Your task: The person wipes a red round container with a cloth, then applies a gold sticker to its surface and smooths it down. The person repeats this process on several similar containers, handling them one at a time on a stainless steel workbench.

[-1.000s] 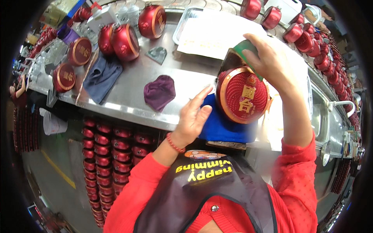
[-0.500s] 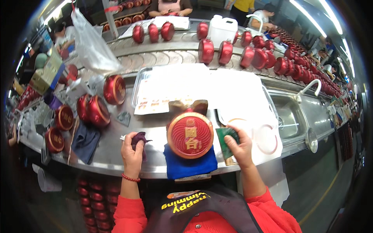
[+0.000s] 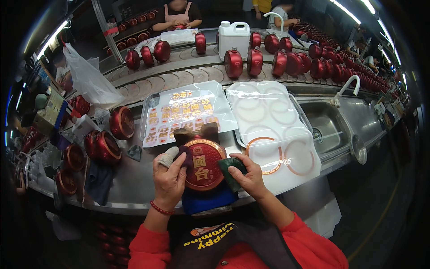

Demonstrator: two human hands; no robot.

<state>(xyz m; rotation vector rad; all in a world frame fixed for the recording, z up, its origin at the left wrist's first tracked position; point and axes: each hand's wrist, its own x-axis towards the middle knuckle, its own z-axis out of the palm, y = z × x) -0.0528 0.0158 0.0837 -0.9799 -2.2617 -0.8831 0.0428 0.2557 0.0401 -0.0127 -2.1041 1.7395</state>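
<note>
While the round red bottle (image 3: 201, 165) lies flat on the blue cloth (image 3: 207, 201) at the counter (image 3: 134, 184) edge, the left hand (image 3: 170, 177) grips a dark rag (image 3: 182, 154) against it and the right hand (image 3: 246, 175) clutches a green pad (image 3: 230, 170). I'd steady it and wipe gently around the gold rim.

My left hand (image 3: 169, 175) curls thumb-up beside my right hand (image 3: 249, 176), both hands closed in grips, forearms angled inward.
</note>
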